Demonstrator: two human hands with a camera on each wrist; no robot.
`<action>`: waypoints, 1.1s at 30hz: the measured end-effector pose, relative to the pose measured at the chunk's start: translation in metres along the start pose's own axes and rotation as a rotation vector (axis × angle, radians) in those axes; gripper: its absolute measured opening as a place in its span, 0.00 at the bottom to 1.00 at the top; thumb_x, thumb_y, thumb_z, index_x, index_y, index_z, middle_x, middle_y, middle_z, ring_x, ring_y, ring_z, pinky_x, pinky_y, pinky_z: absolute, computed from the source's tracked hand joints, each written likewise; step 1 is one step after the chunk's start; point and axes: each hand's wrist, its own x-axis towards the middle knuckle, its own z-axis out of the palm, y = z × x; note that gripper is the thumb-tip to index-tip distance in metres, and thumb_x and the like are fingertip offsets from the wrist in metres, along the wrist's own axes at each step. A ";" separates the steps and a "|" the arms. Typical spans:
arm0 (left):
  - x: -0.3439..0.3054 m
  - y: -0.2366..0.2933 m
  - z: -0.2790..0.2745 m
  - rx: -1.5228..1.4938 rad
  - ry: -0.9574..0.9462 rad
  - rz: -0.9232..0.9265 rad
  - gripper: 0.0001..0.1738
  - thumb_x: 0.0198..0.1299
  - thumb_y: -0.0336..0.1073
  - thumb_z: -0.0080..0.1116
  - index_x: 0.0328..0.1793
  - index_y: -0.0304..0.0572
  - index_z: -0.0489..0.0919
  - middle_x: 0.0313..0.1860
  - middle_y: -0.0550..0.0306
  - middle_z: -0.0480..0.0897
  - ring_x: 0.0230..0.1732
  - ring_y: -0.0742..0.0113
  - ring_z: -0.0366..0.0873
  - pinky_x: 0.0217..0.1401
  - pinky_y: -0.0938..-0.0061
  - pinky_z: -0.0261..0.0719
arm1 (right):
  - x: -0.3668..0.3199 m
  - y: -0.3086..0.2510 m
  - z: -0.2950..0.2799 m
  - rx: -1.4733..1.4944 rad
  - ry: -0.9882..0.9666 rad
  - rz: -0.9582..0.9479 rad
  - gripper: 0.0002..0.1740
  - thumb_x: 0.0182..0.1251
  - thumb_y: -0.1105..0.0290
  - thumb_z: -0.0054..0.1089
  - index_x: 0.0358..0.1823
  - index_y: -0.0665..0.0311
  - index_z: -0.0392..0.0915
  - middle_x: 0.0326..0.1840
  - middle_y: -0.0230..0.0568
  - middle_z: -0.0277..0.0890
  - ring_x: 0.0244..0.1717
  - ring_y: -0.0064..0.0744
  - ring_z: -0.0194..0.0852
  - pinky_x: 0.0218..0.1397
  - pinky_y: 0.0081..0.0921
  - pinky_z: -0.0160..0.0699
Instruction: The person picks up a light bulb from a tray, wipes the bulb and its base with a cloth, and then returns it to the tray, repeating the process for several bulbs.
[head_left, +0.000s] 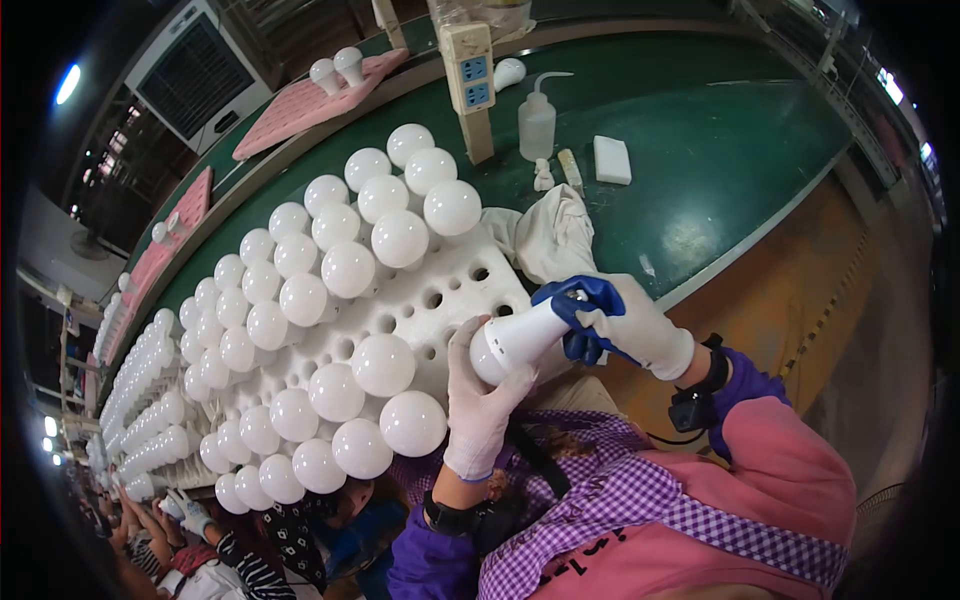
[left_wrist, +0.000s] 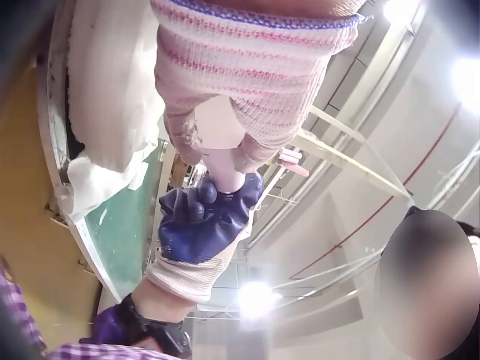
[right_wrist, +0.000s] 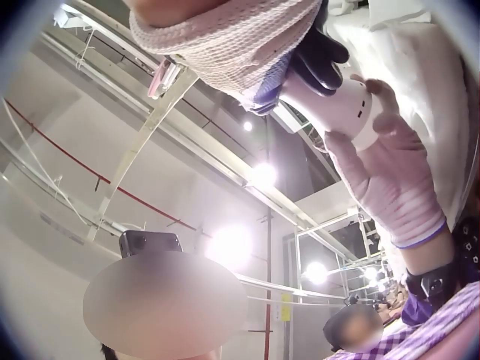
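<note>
A white LED light bulb (head_left: pixel 530 335) is held between both hands, tilted over the near edge of a white foam tray (head_left: pixel 455 345). My left hand (head_left: pixel 480 410), in a pale knit glove, grips the bulb's round end with thumb and fingers on either side. Curled around the narrow end is my right hand (head_left: pixel 630 325), its glove coated blue over the fingers. In the left wrist view the bulb's tapered body (left_wrist: pixel 223 169) runs from the left fingers into the blue-coated ones. Small dark slots show on the bulb's housing (right_wrist: pixel 352 109) in the right wrist view.
Rows of white bulbs (head_left: pixel 348 268) stand globe-up in the holed tray. A crumpled white cloth (head_left: pixel 555 235), squeeze bottle (head_left: pixel 537 125), white block (head_left: pixel 612 160) and socket post (head_left: pixel 472 90) are on the green table (head_left: pixel 700 190). Other people sit at lower left.
</note>
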 end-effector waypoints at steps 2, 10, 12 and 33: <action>-0.002 0.000 -0.003 0.078 0.083 -0.032 0.41 0.50 0.28 0.67 0.69 0.36 0.58 0.58 0.48 0.68 0.56 0.63 0.73 0.54 0.71 0.79 | 0.013 0.010 -0.018 -0.025 -0.007 -0.123 0.23 0.69 0.56 0.57 0.54 0.69 0.78 0.28 0.33 0.78 0.25 0.17 0.76 0.26 0.14 0.75; 0.008 -0.012 -0.008 0.522 0.232 0.228 0.41 0.46 0.31 0.71 0.65 0.34 0.61 0.55 0.48 0.71 0.54 0.62 0.73 0.56 0.70 0.76 | 0.128 0.013 -0.098 -0.903 0.639 -0.558 0.18 0.62 0.62 0.59 0.48 0.65 0.80 0.38 0.44 0.81 0.39 0.40 0.80 0.45 0.30 0.76; 0.011 -0.012 -0.009 0.685 0.271 0.281 0.40 0.45 0.33 0.72 0.64 0.33 0.64 0.54 0.47 0.72 0.54 0.62 0.74 0.56 0.69 0.76 | 0.149 0.007 -0.101 -0.993 0.605 -0.473 0.16 0.63 0.58 0.58 0.44 0.63 0.80 0.39 0.47 0.79 0.42 0.46 0.78 0.47 0.36 0.75; 0.015 -0.020 -0.015 0.802 0.251 0.246 0.43 0.43 0.39 0.75 0.63 0.32 0.64 0.55 0.42 0.75 0.54 0.55 0.76 0.57 0.65 0.75 | 0.177 0.013 -0.109 -0.808 0.326 -0.255 0.17 0.56 0.66 0.61 0.47 0.64 0.79 0.39 0.45 0.81 0.40 0.40 0.81 0.44 0.31 0.79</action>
